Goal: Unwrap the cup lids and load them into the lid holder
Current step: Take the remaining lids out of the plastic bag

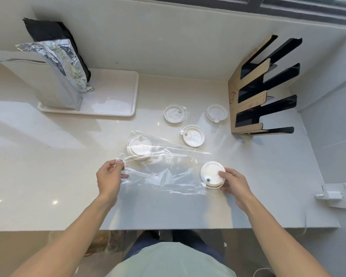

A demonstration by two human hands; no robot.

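A clear plastic wrapper lies crumpled on the pale counter. My left hand pinches its left end. A short stack of white cup lids sits inside the wrapper's far left part. My right hand grips another small stack of white lids at the wrapper's open right end. Three single lids lie loose beyond: one, one and one. The lid holder, brown card with black slots, stands at the far right against the wall, its slots holding nothing I can see.
A white tray at the back left carries a silver foil bag and a black bag. A white wall socket with a plug is on the right wall. The counter's front edge runs below my forearms.
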